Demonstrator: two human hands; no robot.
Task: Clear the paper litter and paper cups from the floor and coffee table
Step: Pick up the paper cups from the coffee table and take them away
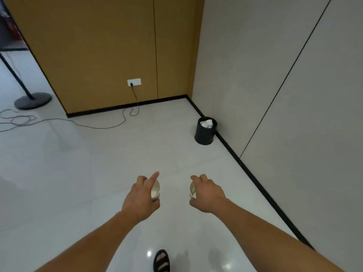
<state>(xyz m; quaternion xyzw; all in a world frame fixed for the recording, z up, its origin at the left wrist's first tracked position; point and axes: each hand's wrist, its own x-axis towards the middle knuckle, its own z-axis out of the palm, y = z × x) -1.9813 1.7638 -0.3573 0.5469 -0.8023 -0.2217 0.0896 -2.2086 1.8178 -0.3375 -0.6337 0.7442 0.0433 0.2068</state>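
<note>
My left hand (141, 197) grips a white paper cup (155, 190) held out over the floor, with the index finger stretched forward past its rim. My right hand (207, 193) grips a second white paper cup (192, 190), mostly hidden behind the fingers. Both cups tilt with their openings facing each other. A black waste bin (205, 134) stands ahead to the right against the wall, with crumpled white paper (207, 123) inside it. The coffee table is out of view.
A grey cable (94, 125) runs across the floor from a wall socket (134, 82) towards the left. A round black stand base (33, 100) sits at far left. A sandalled foot (161, 261) shows at the bottom. The wall with black skirting (255, 179) runs along the right.
</note>
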